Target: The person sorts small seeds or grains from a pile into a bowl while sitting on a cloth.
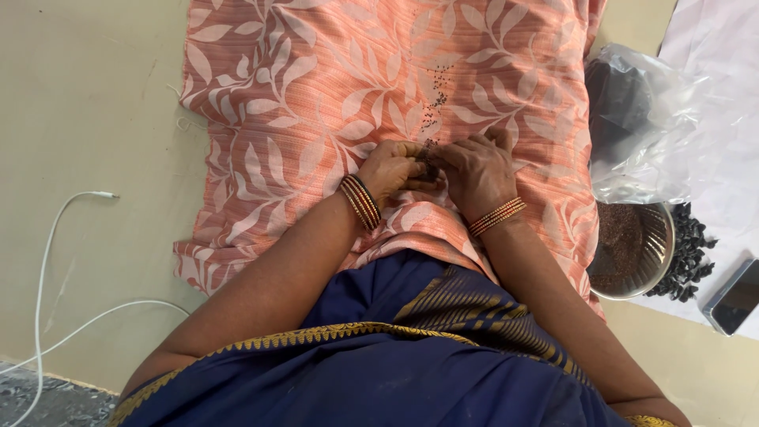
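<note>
Small dark seeds lie in a thin line on the peach leaf-print cloth, and the line runs from your hands toward the far edge. Your left hand and right hand touch each other in the middle of the cloth, fingers bunched and pinching a small dark clump. A steel bowl of brown grains sits near your right arm.

White cable, clear plastic bag, steel bowl of perhaps brown grains, phone.
</note>
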